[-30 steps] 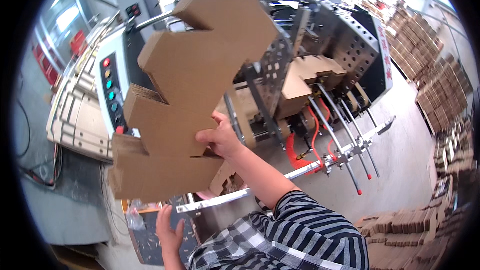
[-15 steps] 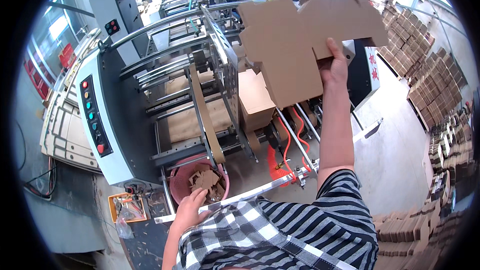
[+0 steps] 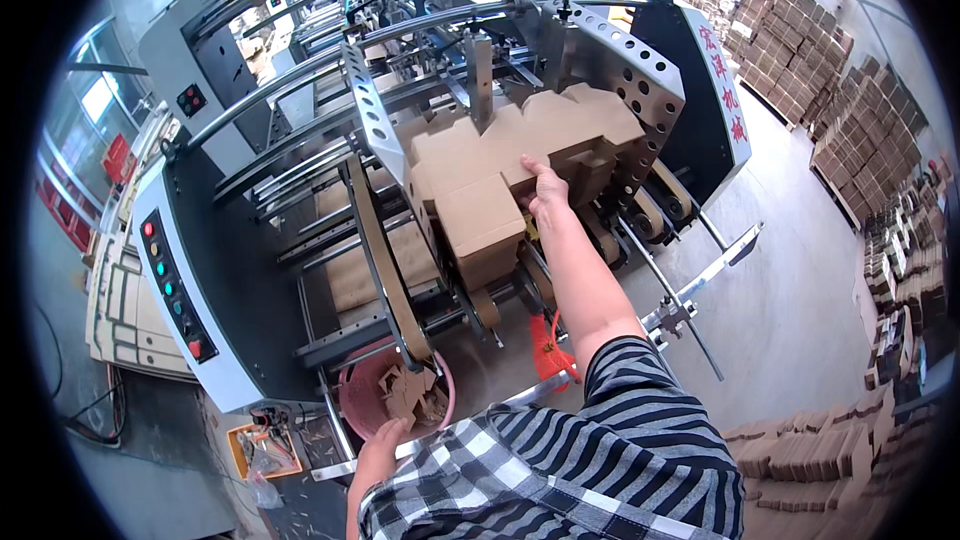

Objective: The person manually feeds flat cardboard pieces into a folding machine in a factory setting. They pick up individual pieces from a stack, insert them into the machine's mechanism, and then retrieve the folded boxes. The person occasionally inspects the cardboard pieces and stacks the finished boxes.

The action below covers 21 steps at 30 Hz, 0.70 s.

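Observation:
My right hand (image 3: pixel 546 186) reaches forward to a die-cut cardboard blank (image 3: pixel 480 150) on top of a stack in the machine's feeder. Its thumb lies on the upper face at the inner notch, and the other fingers curl below the edge, mostly hidden. The edges of more blanks (image 3: pixel 490 265) show under the top one, between two upright perforated metal plates (image 3: pixel 372 120). Low in the view, my left hand (image 3: pixel 378 452) rests by the front metal rail (image 3: pixel 410 448), fingers stretched and holding nothing.
A pink basket (image 3: pixel 448 405) of cardboard scraps stands below the belts. On the left are a panel of coloured buttons (image 3: pixel 172 285) and a yellow tray (image 3: pixel 240 455) of small items. Red air hoses (image 3: pixel 545 350) hang under the feeder. Stacked cardboard (image 3: pixel 790 50) lines the right side.
My right hand has lowered the raised blank forward and left onto the feeder stack. My left hand has shifted slightly down. The whole view has shifted a little.

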Motion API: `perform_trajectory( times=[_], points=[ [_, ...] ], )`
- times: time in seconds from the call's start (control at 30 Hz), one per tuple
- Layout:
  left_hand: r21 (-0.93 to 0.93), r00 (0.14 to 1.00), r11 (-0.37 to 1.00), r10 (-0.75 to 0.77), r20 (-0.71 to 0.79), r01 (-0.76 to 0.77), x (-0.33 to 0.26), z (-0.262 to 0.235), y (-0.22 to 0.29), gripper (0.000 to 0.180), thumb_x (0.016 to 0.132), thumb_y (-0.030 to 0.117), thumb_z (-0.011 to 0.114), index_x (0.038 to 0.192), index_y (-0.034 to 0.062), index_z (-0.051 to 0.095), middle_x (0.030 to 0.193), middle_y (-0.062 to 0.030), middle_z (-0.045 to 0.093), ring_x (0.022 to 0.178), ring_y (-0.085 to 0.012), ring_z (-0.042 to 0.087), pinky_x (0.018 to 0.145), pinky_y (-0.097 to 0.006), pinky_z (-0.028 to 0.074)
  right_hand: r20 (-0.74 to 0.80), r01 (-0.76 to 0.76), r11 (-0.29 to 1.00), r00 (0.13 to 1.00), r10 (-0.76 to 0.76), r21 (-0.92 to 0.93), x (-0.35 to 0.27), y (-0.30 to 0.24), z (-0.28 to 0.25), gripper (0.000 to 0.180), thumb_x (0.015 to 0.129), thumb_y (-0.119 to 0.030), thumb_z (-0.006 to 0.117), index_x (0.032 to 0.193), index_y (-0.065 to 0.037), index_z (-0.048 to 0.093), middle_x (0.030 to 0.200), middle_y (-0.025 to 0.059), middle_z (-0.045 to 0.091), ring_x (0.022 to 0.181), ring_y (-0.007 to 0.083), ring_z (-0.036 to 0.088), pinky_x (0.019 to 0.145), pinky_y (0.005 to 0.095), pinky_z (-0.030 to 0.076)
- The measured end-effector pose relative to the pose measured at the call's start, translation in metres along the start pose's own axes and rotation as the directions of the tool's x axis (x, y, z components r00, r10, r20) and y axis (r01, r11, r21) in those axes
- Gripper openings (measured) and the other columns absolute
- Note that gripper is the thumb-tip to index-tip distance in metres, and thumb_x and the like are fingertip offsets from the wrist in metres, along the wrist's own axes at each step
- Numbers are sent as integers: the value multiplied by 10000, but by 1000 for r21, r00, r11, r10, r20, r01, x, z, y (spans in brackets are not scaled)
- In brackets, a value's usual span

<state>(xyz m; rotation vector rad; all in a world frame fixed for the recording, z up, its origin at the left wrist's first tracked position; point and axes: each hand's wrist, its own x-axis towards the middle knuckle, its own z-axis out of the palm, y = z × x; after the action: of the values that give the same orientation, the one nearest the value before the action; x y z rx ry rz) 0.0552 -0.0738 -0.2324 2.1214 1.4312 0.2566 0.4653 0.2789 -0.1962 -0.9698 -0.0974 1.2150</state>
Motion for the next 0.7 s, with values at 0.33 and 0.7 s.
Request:
perform_trajectory(
  times=[0.33,0.7],
  points=[
    [-26,998,999,-23,57,24,19,-8,9,611,696,121,731,1256,80,489,1231,-161,543,1074,-379,543,890,-417,462,66,130,352,980,-189,-927,-8,-73,-24,659,791,-537,641,971,96,597,698,192,646,523,244,637,470,297,517],
    [-44,973,978,-195,121,202,13,-4,8,565,714,190,739,1214,40,525,1180,-185,577,1036,-379,568,874,-424,464,-401,-25,903,901,-166,-430,90,-133,-44,785,742,-652,612,1183,-6,547,1260,211,511,1122,285,520,897,464,413]
  ],
)
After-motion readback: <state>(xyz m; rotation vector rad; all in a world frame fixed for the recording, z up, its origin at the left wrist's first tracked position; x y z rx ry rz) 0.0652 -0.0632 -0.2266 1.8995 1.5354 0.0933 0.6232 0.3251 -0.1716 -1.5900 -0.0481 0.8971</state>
